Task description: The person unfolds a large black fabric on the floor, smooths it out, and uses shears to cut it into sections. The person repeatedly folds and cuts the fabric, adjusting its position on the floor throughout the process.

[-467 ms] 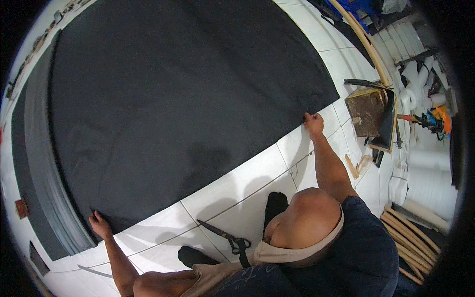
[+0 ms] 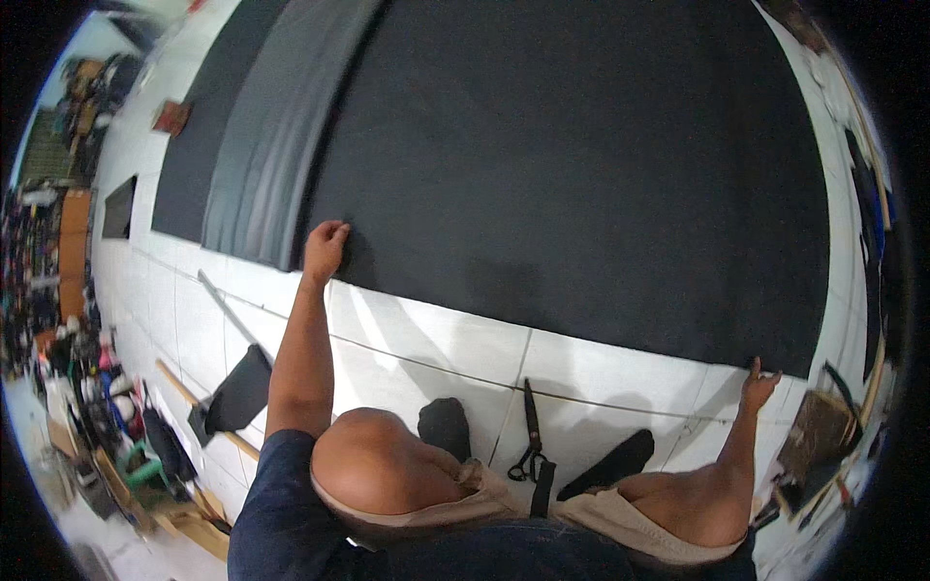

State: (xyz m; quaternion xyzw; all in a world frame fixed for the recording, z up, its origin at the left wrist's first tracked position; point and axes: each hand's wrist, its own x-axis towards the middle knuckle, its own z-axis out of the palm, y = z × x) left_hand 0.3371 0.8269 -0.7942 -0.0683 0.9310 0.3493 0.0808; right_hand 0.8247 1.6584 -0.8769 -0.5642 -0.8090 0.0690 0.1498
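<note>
A large black fabric sheet (image 2: 581,174) lies spread over the white tiled floor (image 2: 426,334). I crouch at its near edge, knees in view. My left hand (image 2: 325,247) reaches forward and grips the sheet's near left corner, next to a folded grey fabric strip (image 2: 271,145). My right hand (image 2: 758,384) is stretched out to the side, with its fingers pinching the sheet's near right corner. The edge between both hands runs straight and flat.
Black-handled scissors (image 2: 531,436) lie on the tiles between my knees. Black fabric scraps (image 2: 237,392) (image 2: 444,424) (image 2: 620,463) sit close by. A wooden stick (image 2: 189,392) and cluttered goods (image 2: 87,387) are at the left; a brown box (image 2: 816,436) at the right.
My head has turned, so the sheet now fills the upper view. Both hands stay at the sheet's near corners, and the near edge lies straighter across the tiles.
</note>
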